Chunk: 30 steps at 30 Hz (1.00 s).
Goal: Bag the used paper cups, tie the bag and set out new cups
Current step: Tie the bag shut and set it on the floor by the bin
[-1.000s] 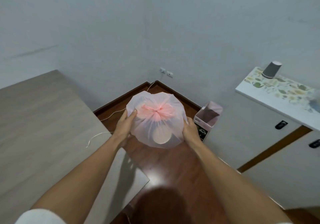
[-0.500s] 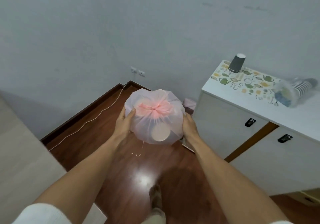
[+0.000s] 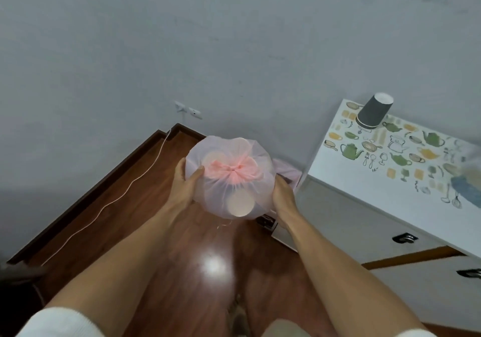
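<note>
Now the left hand [image 3: 185, 180] and the right hand [image 3: 282, 196] are hugging the bag [image 3: 229, 178] from both sides, holding it up over the floor [image 3: 145, 232]. It is sitting right between them, neither nearer. It is looking round, thin and see-through, with a pink knot on top and cups showing inside.

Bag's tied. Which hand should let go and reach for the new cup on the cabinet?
Probably the right hand. The cabinet and the upside-down grey cup lie on its side, while the left hand grips the bag on the far side.
</note>
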Available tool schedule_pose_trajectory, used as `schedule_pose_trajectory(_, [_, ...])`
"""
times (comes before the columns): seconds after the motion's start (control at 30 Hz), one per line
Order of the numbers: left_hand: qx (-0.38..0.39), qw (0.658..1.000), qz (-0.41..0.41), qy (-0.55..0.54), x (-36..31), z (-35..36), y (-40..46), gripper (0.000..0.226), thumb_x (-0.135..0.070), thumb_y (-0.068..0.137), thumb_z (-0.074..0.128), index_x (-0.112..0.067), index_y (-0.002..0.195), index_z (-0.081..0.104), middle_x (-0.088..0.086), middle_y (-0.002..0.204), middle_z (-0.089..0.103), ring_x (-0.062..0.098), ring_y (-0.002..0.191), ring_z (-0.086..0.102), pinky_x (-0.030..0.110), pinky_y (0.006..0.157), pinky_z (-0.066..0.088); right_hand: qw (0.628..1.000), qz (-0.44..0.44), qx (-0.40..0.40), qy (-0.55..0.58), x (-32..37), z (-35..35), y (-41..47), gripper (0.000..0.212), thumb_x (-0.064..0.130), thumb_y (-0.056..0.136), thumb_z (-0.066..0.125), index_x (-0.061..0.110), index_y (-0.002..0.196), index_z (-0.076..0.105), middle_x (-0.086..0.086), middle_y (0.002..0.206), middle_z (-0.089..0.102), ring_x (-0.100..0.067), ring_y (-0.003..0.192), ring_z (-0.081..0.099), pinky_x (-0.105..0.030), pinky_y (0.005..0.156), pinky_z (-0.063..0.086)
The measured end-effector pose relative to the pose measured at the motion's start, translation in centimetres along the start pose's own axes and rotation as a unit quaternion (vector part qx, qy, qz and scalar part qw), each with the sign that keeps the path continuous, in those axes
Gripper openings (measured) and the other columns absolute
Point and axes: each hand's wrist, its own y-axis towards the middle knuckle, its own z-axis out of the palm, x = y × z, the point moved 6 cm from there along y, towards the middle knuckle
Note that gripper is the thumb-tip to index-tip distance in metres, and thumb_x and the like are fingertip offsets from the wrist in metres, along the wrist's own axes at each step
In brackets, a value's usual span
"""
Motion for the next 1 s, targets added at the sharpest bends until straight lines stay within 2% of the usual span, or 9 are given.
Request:
schedule_pose_trajectory(0.07, [-0.004, 1.000, -0.003, 0.014, -0.2, 0.7, 2.3, 0.085, -0.036, 0.091, 0.073, -0.026, 0.158, 0.023, 0.001, 0.157, 0.039, 0.024, 0.136, 0.048, 0.048, 0.111, 0.044, 1.000, 0.006, -0.013, 0.006, 0.6, 0.2, 2.1, 0.043, 0.054, 0.092, 0.051, 0.041, 0.131, 0.064, 0.006, 0.133, 0.067, -0.024, 0.120, 0.062, -0.048, 0.107, 0.049])
schedule_pose_trajectory(0.17, [-0.009, 0.998, -0.051, 0.019, 0.0, 2.1, 6.3, 0.087, -0.041, 0.091, 0.072, -0.019, 0.159, 0.023, 0.006, 0.155, 0.043, 0.028, 0.132, 0.052, 0.049, 0.107, 0.048, 0.998, 0.026, -0.036, 0.043, 1.2, 0.8, 6.6, 0.047, 0.048, 0.094, 0.052, 0.039, 0.139, 0.056, 0.008, 0.136, 0.062, -0.027, 0.121, 0.062, -0.053, 0.104, 0.051])
schedule_pose_trajectory(0.23, [-0.001, 0.998, -0.066, 0.020, 0.3, 3.0, 8.5, 0.074, -0.044, 0.091, 0.071, -0.018, 0.152, 0.040, 0.006, 0.146, 0.054, 0.027, 0.120, 0.061, 0.045, 0.096, 0.055, 0.995, 0.053, -0.062, 0.066, 1.3, 1.2, 9.6, 0.040, 0.038, 0.091, 0.057, 0.020, 0.126, 0.065, -0.006, 0.120, 0.072, -0.032, 0.109, 0.068, -0.056, 0.092, 0.057])
schedule_pose_trajectory(0.33, [0.001, 0.997, -0.081, 0.006, 0.9, 4.4, 12.3, 0.051, -0.037, 0.094, 0.069, -0.015, 0.139, 0.056, 0.008, 0.134, 0.065, 0.021, 0.106, 0.068, 0.037, 0.086, 0.058, 0.987, 0.082, -0.084, 0.107, 1.4, 2.2, 14.6, 0.027, 0.020, 0.089, 0.058, 0.005, 0.105, 0.073, -0.016, 0.104, 0.075, -0.028, 0.090, 0.069, -0.033, 0.064, 0.055])
schedule_pose_trajectory(0.4, [-0.005, 0.995, -0.101, -0.003, 1.6, 5.4, 15.1, 0.053, -0.035, 0.094, 0.069, -0.014, 0.141, 0.054, 0.008, 0.133, 0.065, 0.025, 0.109, 0.067, 0.041, 0.092, 0.057, 0.983, 0.095, -0.102, 0.124, 1.0, 2.7, 18.0, 0.028, 0.019, 0.089, 0.058, 0.007, 0.108, 0.074, -0.011, 0.107, 0.076, -0.026, 0.093, 0.069, -0.032, 0.069, 0.053])
schedule_pose_trajectory(0.57, [0.008, 0.993, -0.112, -0.023, 4.1, 7.8, 22.2, 0.052, -0.030, 0.094, 0.070, -0.016, 0.142, 0.055, 0.005, 0.131, 0.067, 0.026, 0.112, 0.068, 0.046, 0.096, 0.056, 0.970, 0.138, -0.122, 0.157, -1.6, 5.0, 26.5, 0.028, 0.025, 0.087, 0.064, 0.012, 0.109, 0.076, -0.004, 0.106, 0.078, -0.029, 0.103, 0.071, -0.048, 0.096, 0.058])
schedule_pose_trajectory(0.77, [0.027, 0.992, -0.123, -0.026, 10.9, 8.8, 30.5, 0.050, -0.023, 0.094, 0.071, -0.015, 0.140, 0.055, 0.006, 0.129, 0.069, 0.028, 0.115, 0.068, 0.054, 0.102, 0.052, 0.962, 0.157, -0.113, 0.194, -6.4, 8.6, 34.1, 0.040, 0.040, 0.085, 0.066, 0.017, 0.115, 0.075, -0.004, 0.110, 0.077, -0.030, 0.107, 0.072, -0.048, 0.098, 0.056])
schedule_pose_trajectory(0.9, [0.040, 0.992, -0.120, 0.027, 18.7, 8.9, 36.9, 0.062, -0.041, 0.089, 0.073, -0.025, 0.145, 0.050, -0.003, 0.136, 0.064, 0.025, 0.122, 0.063, 0.055, 0.107, 0.046, 0.967, 0.142, -0.143, 0.160, -12.5, 11.1, 40.3, 0.041, 0.038, 0.086, 0.056, 0.014, 0.116, 0.071, -0.010, 0.114, 0.073, -0.034, 0.108, 0.068, -0.053, 0.100, 0.053])
schedule_pose_trajectory(1.0, [0.047, 0.989, -0.130, 0.057, 25.5, 9.0, 41.6, 0.070, -0.054, 0.084, 0.071, -0.034, 0.146, 0.046, -0.009, 0.139, 0.060, 0.024, 0.126, 0.058, 0.055, 0.106, 0.046, 0.968, 0.125, -0.177, 0.125, -17.8, 13.5, 44.5, 0.053, 0.040, 0.085, 0.045, 0.020, 0.132, 0.060, -0.009, 0.129, 0.063, -0.037, 0.116, 0.060, -0.052, 0.100, 0.051])
